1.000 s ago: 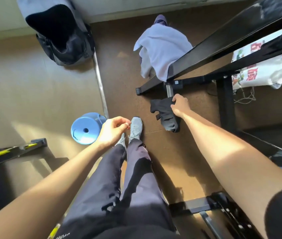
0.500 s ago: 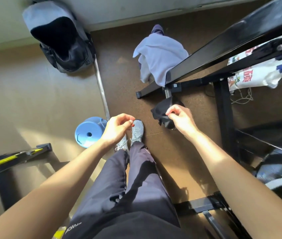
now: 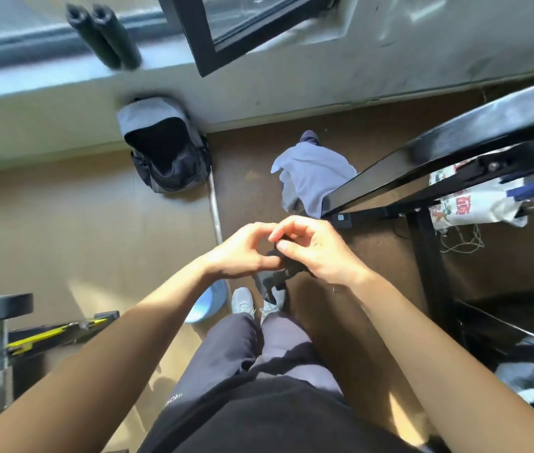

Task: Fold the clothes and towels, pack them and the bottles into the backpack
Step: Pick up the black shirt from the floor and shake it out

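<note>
A small black garment (image 3: 279,276) hangs bunched between my hands above my feet. My right hand (image 3: 316,248) grips its upper part, and my left hand (image 3: 242,251) closes on it from the left. Most of the cloth is hidden behind my fingers. A grey and black backpack (image 3: 164,148) stands open against the wall at the upper left. A pale lavender cloth (image 3: 316,178) lies crumpled on the brown floor ahead, partly under a black bench.
A black bench frame (image 3: 422,165) runs diagonally at the right, a printed white bag (image 3: 474,204) beneath it. A light blue stool (image 3: 208,304) sits by my left foot. A yellow-and-black frame (image 3: 40,335) stands at the left. Two dark rolls (image 3: 105,37) lean on the windowsill.
My right hand lifted the black garment off the floor and brought it toward me. My left hand moved in and took hold of it. The view tilted up toward the window.
</note>
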Demonstrator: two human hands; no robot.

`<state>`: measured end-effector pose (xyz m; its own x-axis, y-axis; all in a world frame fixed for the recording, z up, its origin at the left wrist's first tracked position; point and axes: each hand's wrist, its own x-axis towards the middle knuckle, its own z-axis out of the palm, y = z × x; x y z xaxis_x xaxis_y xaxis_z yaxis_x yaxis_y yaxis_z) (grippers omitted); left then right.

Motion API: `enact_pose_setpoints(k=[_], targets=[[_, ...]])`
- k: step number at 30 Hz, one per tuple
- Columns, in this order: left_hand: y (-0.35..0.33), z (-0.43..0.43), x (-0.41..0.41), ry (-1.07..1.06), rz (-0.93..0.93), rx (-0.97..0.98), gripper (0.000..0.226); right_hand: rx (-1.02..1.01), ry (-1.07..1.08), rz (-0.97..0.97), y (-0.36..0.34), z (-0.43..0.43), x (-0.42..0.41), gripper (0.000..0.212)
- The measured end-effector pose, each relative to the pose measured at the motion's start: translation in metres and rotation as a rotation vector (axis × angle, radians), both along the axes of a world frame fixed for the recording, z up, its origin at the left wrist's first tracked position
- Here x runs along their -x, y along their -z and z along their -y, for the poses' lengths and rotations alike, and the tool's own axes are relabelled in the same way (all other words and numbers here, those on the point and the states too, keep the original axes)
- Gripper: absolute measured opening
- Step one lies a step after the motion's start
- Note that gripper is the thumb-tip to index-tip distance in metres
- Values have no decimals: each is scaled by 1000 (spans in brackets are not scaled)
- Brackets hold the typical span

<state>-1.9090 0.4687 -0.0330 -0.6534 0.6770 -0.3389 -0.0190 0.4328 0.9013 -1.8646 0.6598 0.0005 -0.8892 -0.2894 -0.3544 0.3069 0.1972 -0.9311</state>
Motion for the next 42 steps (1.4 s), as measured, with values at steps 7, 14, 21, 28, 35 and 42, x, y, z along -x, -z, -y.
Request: enact_pose_setpoints(k=[7, 14, 21, 28, 35, 42], targets=[[-26, 45, 26, -127, 27, 140, 21, -8, -77, -68, -38, 7, 51, 16], [-14, 128, 68, -233, -88, 386, 38, -46, -100, -134, -57, 34, 120, 15], [24, 244, 120, -418, -117, 748, 17, -623, -365, -157, -47, 59, 209, 21], [50, 320, 165, -458, -72, 956, 17, -1049, -426, -148, -24, 98, 273, 5], [67, 362, 165, -36, 116, 1180, 29, -1186, -241, -222, -20, 111, 330, 8], [45, 353, 206, -989, 318, 573, 24, -846, -243, -40, 19, 137, 373, 8]])
